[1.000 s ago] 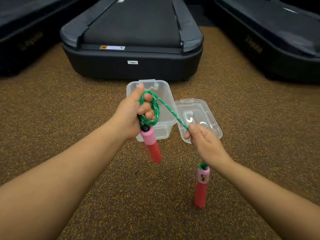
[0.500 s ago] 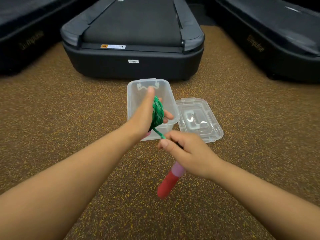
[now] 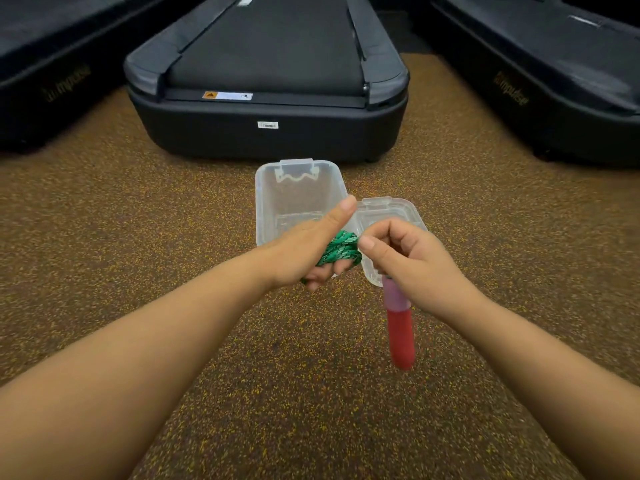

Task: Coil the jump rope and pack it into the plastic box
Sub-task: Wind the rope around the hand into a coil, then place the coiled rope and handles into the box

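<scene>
Since half a second ago, the green rope coil [image 3: 341, 250] has been lowered and carried toward the near right corner of the plastic box [image 3: 298, 199], and the right hand [image 3: 408, 261] has been brought up beside it, so that the red handle [image 3: 400, 332] now hangs straight down instead of slanting to the left. The coil is seen wound round the left hand [image 3: 311, 251], whose fingers [image 3: 323, 273] are curled about the loops while the thumb is stretched out flat above them. The right hand's fingers [image 3: 370, 244] are curled together just at the coil; the pink upper part of the handle is gripped beneath them, and the handle's outline is blurred. The second handle cannot be made out. The clear box is left open on the speckled brown floor [image 3: 138, 271], with its lid [image 3: 398, 209] laid just beside it on the right, partly covered by the right hand. Beyond the box, the dark end of a treadmill [image 3: 266, 109] is seen, flanked by two more machines at the frame's edges.
</scene>
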The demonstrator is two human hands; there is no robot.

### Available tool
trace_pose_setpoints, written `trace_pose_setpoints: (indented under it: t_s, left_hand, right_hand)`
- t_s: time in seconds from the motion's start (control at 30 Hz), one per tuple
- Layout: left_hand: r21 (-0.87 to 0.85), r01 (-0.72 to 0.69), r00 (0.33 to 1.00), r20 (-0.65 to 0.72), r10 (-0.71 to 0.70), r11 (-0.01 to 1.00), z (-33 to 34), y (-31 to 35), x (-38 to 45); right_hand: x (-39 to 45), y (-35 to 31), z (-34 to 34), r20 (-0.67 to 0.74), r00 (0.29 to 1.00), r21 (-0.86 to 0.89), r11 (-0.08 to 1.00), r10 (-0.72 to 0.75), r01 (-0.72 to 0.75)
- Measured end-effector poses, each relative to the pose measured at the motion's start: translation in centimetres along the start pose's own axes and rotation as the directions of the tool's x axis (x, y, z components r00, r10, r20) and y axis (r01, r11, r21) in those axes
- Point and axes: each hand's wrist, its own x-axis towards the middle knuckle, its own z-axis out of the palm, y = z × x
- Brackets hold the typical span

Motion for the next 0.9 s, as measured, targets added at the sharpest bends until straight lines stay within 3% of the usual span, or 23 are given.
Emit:
trace_pose_setpoints:
  t_s: [0.2,0.3,0.43,0.53,0.63,0.8,0.9]
  left_hand:
    - [-0.267,0.013,0.999,0.038,-0.003,0.964,0.3,-0.1,0.6]
    - [-0.415,0.031,0.996,0.087,0.006,0.909,0.7,0.1,0.7]
    - [-0.575,0.069,0.988,0.154,0.025,0.815,1.0,0.0,0.9]
    - [-0.695,0.133,0.978,0.210,0.022,0.707,0.5,0.0,0.8]
    - [-0.719,0.174,0.965,0.261,0.029,0.673,0.3,-0.1,0.5]
    - [-0.696,0.117,0.918,0.348,0.190,0.709,0.0,-1.4,0.4]
    - [-0.665,0.136,0.890,0.407,0.203,0.735,-0.3,-1.4,0.3]
  right_hand:
    - [-0.4,1.1,1.1,-0.065,0.996,0.053,0.997,-0.054,0.058]
    - [-0.7,1.2,1.7,0.031,0.999,0.040,0.999,-0.014,0.013]
    - [-1.0,1.2,2.3,0.167,0.986,0.271,0.960,0.026,-0.071]
    - [-1.0,1.3,2.1,0.209,0.978,0.310,0.948,0.008,-0.074]
    - [-1.0,1.8,1.8,0.222,0.975,0.341,0.935,0.023,-0.100]
    - [-0.7,2.2,1.0,0.239,0.968,0.394,0.904,0.071,-0.164]
    - [-0.7,2.3,0.7,0.224,0.968,0.380,0.904,0.117,-0.197]
